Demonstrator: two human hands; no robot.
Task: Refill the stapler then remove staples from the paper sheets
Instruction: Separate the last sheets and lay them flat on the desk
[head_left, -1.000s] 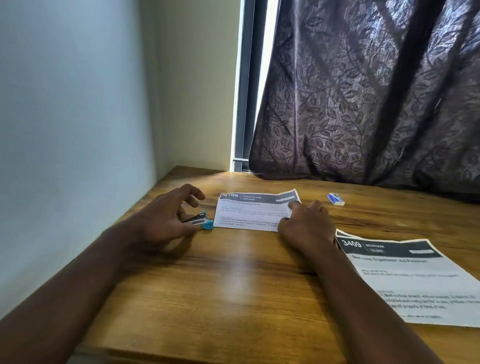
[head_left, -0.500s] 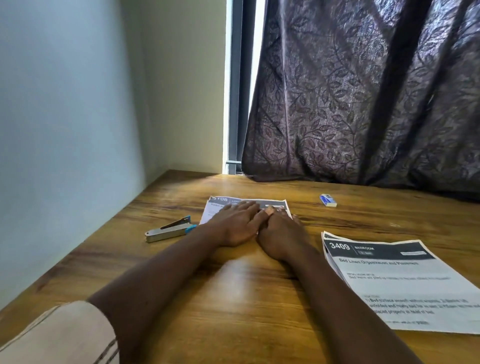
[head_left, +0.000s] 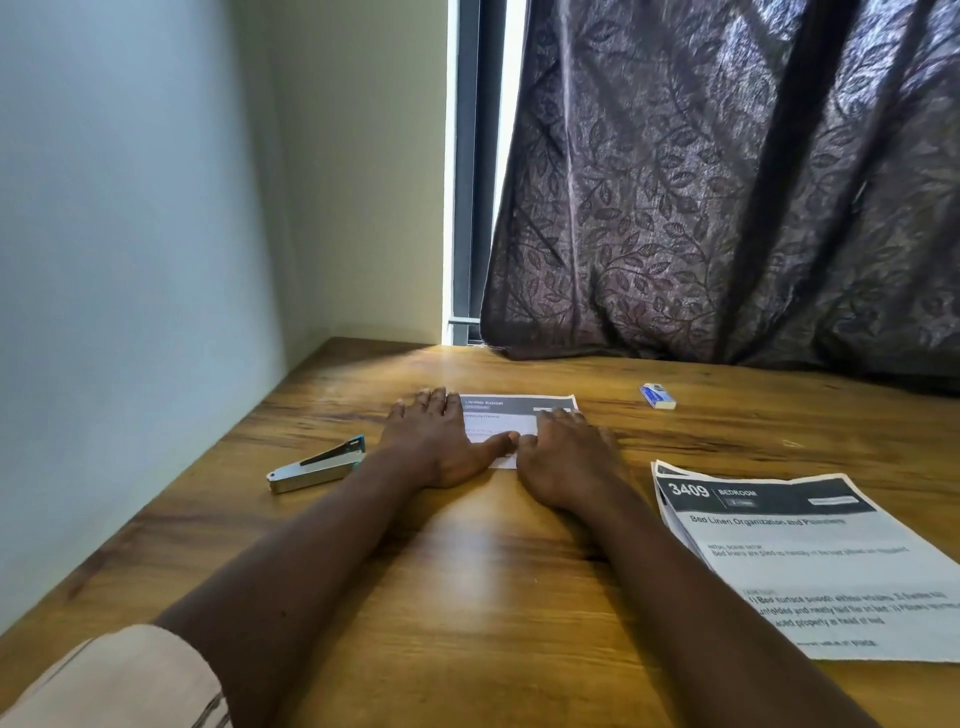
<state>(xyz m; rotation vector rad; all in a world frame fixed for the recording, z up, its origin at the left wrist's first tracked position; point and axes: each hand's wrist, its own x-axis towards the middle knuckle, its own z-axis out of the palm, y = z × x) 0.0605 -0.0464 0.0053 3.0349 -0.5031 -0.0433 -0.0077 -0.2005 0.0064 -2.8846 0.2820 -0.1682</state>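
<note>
Both hands flat on the small folded paper, stapler set aside on the left.

Nearest, the big printed stack lies at the right, well apart from the work. The left hand and right hand press the folded sheet onto the surface, each grip spread open, holding nothing. Pushed unevenly, I judge the sheet could slide or crease, or tear at a staple I cannot see. The stapler rests just left of the left wrist, easily knocked. Farther back, a small box near the curtain obstructs nothing.
</note>
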